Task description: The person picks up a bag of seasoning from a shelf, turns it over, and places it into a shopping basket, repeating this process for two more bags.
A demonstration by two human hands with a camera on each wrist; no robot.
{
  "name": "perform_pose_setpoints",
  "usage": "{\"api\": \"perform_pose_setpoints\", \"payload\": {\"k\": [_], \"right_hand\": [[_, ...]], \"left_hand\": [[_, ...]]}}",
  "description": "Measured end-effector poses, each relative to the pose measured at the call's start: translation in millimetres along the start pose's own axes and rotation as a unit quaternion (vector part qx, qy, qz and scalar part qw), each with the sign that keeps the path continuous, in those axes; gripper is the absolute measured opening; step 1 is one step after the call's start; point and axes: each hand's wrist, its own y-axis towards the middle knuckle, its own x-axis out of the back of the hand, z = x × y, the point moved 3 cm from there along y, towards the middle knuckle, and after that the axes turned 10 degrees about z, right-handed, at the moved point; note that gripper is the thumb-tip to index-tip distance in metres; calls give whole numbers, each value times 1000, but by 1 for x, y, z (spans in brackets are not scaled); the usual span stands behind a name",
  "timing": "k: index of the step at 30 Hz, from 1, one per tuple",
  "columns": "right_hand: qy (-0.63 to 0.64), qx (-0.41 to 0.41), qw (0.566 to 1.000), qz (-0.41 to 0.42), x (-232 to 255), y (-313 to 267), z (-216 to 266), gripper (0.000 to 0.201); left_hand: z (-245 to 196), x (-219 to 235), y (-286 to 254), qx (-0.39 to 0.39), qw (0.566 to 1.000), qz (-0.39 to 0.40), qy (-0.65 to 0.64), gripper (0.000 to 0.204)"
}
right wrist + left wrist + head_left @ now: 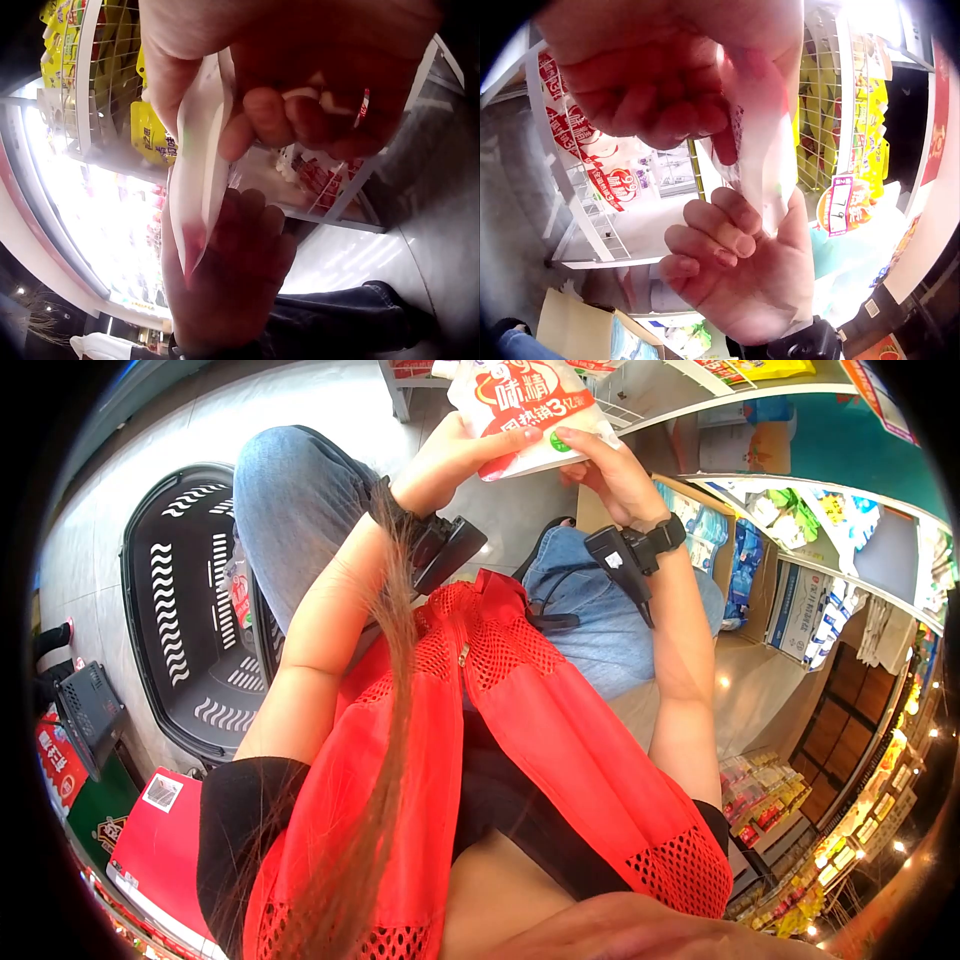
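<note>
A white and red pouch of MSG (pixel 530 410) is held up in front of me between both hands, its printed face towards the head camera. My left hand (pixel 446 463) pinches its left lower corner, thumb on the front and fingers curled behind. At the opposite corner my right hand (pixel 618 482) grips it the same way, thumb near a green spot. Seen edge-on in the left wrist view, the pouch (pixel 761 142) is a narrow pale strip between the two hands. The right wrist view shows its edge (pixel 201 150) too, with curled fingers beside it.
Shelves with a white edge (pixel 820 485) hold packets at the right. Red and white pouches (pixel 592 150) lie in a wire-sided shelf, near yellow packets (pixel 821 112). An open cardboard box (pixel 755 575) stands below. To my left is a black shopping basket (pixel 145 600).
</note>
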Motion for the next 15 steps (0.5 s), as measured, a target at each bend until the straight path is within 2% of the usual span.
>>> {"api": "perform_pose_setpoints", "payload": {"k": [9,15], "right_hand": [[29,14,999,0,-2,6,-8,24],[23,36,999,-2,-4,6,-5,28]], "left_hand": [[1,-3,2,-50,999,-8,-11,31],[0,-2,0,-38,999,5,13,32]]}}
